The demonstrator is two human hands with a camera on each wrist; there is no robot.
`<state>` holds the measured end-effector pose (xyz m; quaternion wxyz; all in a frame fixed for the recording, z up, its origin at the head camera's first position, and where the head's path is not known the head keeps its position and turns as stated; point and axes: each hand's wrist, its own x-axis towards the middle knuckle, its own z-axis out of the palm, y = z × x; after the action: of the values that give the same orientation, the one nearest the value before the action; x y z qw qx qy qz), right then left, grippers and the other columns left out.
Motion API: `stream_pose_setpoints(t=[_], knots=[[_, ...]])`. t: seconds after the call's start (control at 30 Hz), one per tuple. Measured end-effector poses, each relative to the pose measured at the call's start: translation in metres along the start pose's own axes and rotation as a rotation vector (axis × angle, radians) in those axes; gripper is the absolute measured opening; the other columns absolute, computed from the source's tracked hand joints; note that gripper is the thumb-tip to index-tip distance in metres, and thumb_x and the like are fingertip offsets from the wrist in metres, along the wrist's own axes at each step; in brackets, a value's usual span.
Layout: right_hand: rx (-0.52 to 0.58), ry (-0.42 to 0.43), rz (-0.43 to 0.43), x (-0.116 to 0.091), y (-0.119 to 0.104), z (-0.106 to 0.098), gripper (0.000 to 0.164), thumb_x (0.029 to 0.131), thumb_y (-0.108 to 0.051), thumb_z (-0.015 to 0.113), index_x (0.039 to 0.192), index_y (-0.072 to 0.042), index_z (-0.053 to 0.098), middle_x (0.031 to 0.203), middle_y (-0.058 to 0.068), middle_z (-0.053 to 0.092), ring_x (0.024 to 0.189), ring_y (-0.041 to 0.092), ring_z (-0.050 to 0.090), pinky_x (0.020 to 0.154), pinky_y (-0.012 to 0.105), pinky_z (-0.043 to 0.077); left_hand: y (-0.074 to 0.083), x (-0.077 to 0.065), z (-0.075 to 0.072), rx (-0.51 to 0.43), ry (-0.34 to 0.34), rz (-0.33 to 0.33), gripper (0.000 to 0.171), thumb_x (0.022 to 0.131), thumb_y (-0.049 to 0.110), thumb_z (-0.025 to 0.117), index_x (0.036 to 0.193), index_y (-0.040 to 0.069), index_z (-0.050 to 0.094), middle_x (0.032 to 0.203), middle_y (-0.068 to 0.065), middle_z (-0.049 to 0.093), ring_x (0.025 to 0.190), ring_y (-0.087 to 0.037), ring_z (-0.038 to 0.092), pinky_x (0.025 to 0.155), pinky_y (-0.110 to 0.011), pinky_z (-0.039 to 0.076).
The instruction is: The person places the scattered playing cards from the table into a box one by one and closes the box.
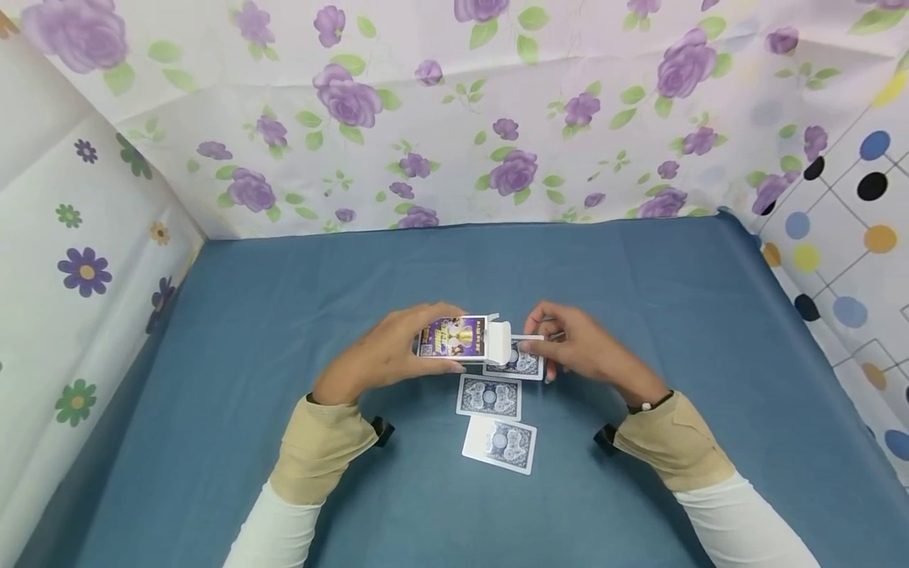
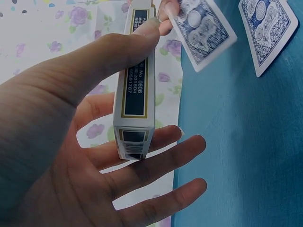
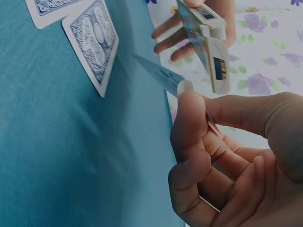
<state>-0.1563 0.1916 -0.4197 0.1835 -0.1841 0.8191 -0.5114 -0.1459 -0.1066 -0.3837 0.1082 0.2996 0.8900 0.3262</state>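
My left hand (image 1: 390,347) grips a small playing card box (image 1: 454,338), thumb on one narrow side and fingers on the other. The box has a purple and gold face, and its white end flap (image 1: 500,342) stands open toward the right. Between thumb and fingers, my right hand (image 1: 578,343) pinches a blue-backed playing card (image 1: 521,360) just beside that flap. Two more cards lie back up on the cloth nearer to me: a middle card (image 1: 489,396) and a front card (image 1: 500,444), their edges about touching. Whether cards are inside the box is hidden.
A blue cloth (image 1: 298,300) covers the table. Behind it hangs a purple-flowered sheet (image 1: 426,118), with a daisy-patterned sheet (image 1: 85,331) on the left and a dotted one (image 1: 852,260) on the right. Both forearms wear dark wrist straps.
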Motion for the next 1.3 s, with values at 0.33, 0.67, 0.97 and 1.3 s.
stream_pose_setpoints(t=[0.33, 0.67, 0.97, 1.3], knots=[[0.000, 0.075, 0.029, -0.005, -0.001, -0.017, 0.024, 0.092, -0.017, 0.070, 0.105, -0.003, 0.057, 0.067, 0.014, 0.061, 0.059, 0.044, 0.061, 0.052, 0.045, 0.050, -0.006, -0.004, -0.003, -0.001, 0.036, 0.017, 0.068, 0.081, 0.043, 0.078, 0.140, 0.021, 0.053, 0.121, 0.001, 0.060, 0.096, -0.015, 0.055, 0.083, -0.036, 0.047], [-0.006, 0.089, 0.000, -0.003, -0.004, -0.023, 0.023, 0.091, -0.018, 0.071, 0.104, -0.003, 0.059, 0.066, 0.014, 0.061, 0.061, 0.039, 0.061, 0.053, 0.037, 0.049, -0.009, -0.005, -0.007, 0.003, 0.044, 0.001, 0.068, 0.081, 0.045, 0.077, 0.140, 0.022, 0.053, 0.121, 0.001, 0.060, 0.092, -0.016, 0.054, 0.079, -0.038, 0.048], [-0.011, 0.114, -0.024, -0.007, -0.004, -0.030, 0.023, 0.091, -0.021, 0.071, 0.104, -0.004, 0.061, 0.064, 0.019, 0.057, 0.058, 0.036, 0.058, 0.051, 0.033, 0.044, -0.009, -0.004, -0.008, 0.003, 0.022, -0.024, 0.068, 0.081, 0.047, 0.076, 0.141, 0.024, 0.052, 0.124, 0.002, 0.058, 0.093, -0.016, 0.054, 0.079, -0.038, 0.048], [0.012, 0.113, -0.037, -0.008, -0.004, -0.037, 0.021, 0.093, -0.020, 0.068, 0.105, -0.003, 0.062, 0.059, 0.012, 0.052, 0.053, 0.024, 0.054, 0.054, 0.040, 0.050, -0.010, -0.005, -0.007, -0.006, 0.038, -0.026, 0.068, 0.081, 0.046, 0.077, 0.140, 0.023, 0.052, 0.124, 0.002, 0.058, 0.093, -0.016, 0.055, 0.080, -0.037, 0.048]])
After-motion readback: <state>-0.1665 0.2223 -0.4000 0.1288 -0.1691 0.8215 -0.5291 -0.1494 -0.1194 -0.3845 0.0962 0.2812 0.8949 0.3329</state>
